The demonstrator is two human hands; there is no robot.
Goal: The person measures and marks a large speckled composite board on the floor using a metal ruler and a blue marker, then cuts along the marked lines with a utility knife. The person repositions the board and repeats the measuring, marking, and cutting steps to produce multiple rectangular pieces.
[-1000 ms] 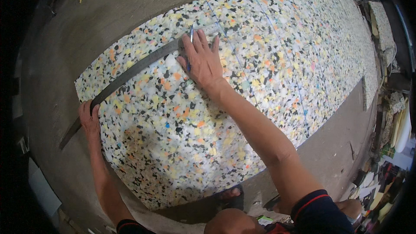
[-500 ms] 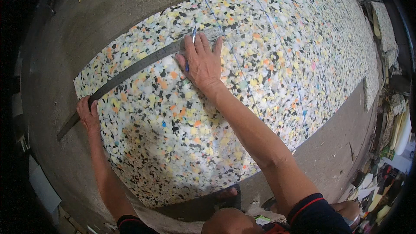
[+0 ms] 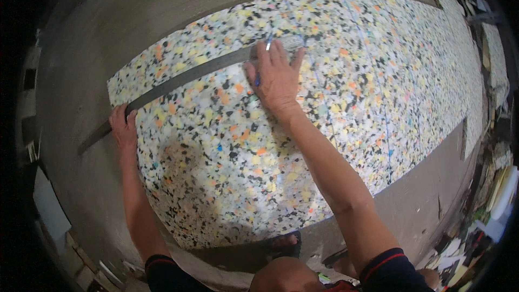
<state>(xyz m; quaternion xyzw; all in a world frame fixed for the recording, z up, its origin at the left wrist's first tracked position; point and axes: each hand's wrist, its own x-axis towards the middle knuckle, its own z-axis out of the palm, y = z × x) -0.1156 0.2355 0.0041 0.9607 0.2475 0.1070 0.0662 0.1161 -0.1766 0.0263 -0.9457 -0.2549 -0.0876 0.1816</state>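
A long dark grey ruler [image 3: 194, 74] lies across a big speckled foam sheet [image 3: 232, 157], its left end jutting past the sheet's left edge. My left hand [image 3: 124, 127] grips the ruler right at that edge, with thumb and fingers on either side of it. Farther right, my right hand [image 3: 278, 81] presses down near the ruler's other end, fingers spread over it. A blue and silver pen [image 3: 268, 42] is tucked between the fingers of this hand, its tip pointing away from me. The far end of the ruler is partly covered by my right hand.
Thin blue lines [image 3: 386, 124] cross the right part of the sheet. Brown-grey floor [image 3: 70, 75] surrounds it. Foam offcuts and scraps [image 3: 500, 194] pile up along the right side. A pale flat panel [image 3: 51, 205] lies at the lower left. My foot [image 3: 286, 240] is by the sheet's near edge.
The whole view has shifted, so sheet, ruler and hands appear farther right. Both hands keep the same places on the ruler, and the pen stays in my right hand.
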